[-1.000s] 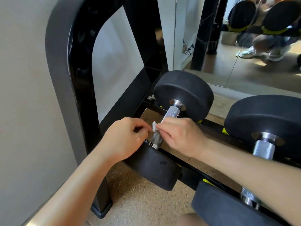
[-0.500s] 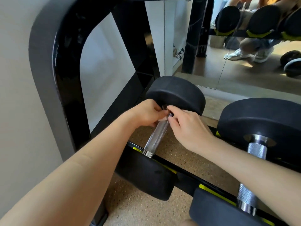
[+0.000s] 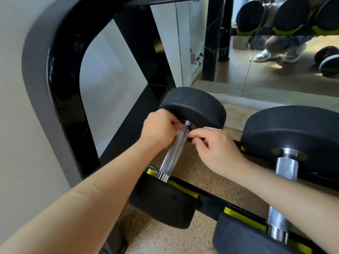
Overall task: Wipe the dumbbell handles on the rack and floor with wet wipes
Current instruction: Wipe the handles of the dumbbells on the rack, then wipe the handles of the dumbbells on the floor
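The dumbbell handle (image 3: 174,153) lies on the rack (image 3: 209,204). Its long way runs from the fingers down toward the person. It is shiny, silver and bumpy. The left hand (image 3: 159,131) pinches a white wipe (image 3: 177,132) at the handle's far end. The right hand (image 3: 216,149) curls its fingers just beside it; I cannot tell what they hold.
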Motion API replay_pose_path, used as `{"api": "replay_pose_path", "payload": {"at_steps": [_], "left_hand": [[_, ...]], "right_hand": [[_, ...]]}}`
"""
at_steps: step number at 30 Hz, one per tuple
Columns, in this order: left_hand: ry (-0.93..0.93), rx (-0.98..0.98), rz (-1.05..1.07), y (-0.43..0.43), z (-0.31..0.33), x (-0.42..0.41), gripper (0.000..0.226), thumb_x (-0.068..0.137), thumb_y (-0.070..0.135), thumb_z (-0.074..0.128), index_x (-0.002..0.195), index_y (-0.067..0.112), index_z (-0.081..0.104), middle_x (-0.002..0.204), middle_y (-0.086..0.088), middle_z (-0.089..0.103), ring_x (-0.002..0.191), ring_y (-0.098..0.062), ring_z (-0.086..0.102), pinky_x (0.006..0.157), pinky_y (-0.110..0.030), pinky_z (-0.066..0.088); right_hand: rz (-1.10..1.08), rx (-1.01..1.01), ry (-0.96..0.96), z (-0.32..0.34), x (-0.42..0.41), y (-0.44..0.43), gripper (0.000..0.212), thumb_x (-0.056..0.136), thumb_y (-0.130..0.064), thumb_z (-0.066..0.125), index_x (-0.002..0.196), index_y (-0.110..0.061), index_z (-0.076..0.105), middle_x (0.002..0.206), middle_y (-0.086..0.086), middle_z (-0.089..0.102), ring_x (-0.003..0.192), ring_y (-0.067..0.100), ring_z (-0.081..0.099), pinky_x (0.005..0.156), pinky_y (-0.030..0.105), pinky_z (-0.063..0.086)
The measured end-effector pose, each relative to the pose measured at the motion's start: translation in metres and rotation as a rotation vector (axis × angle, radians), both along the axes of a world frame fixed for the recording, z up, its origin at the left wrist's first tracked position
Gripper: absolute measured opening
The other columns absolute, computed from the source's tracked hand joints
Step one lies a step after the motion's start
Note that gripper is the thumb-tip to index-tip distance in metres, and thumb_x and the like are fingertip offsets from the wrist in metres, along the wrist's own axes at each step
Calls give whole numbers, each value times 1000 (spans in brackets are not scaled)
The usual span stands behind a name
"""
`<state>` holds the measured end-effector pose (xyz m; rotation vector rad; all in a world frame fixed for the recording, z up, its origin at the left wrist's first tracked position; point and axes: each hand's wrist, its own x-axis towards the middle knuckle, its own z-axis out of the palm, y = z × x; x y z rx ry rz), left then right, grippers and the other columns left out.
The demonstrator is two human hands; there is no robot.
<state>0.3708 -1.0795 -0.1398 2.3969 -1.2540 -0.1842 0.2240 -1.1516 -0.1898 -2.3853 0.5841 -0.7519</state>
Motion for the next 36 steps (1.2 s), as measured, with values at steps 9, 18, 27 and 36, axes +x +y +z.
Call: {"api": "replay_pose_path", "payload": {"at_steps": [9, 18, 27, 36], "left_hand": [[195, 324, -67, 26, 8, 14, 26, 80, 3, 59, 64, 22, 69, 67, 5, 68, 60, -4, 60, 60, -18, 50], [1246, -496, -23, 60, 83, -36, 31, 69, -7, 75, 96, 5, 65, 88, -13, 67, 81, -29, 66, 74, -34, 55], [1777, -694, 137, 98, 230, -99, 16, 81, 6, 59, 85, 18, 68, 79, -3, 63, 67, -12, 57, 61, -19, 46], [1617, -317, 108, 120, 358, -171, 17, 74, 5, 59, 87, 6, 70, 66, -6, 46, 54, -12, 38, 51, -18, 34]], "right_hand": [[95, 464, 353, 20, -4, 0, 29, 97, -15, 52, 122, -25, 62, 97, -8, 69, 80, 2, 66, 69, 14, 50], [15, 1202, 46, 144, -13, 21, 18, 87, -9, 67, 104, -12, 71, 94, 8, 74, 81, 13, 66, 73, 26, 51], [-100, 1369, -51, 304, -69, 69, 18, 79, -1, 71, 77, -16, 62, 77, 5, 65, 73, 15, 61, 58, 20, 48], [-435, 1789, -457, 429, -161, 102, 18, 71, 3, 61, 88, -4, 63, 70, 11, 68, 54, 18, 62, 42, 17, 42]]}}
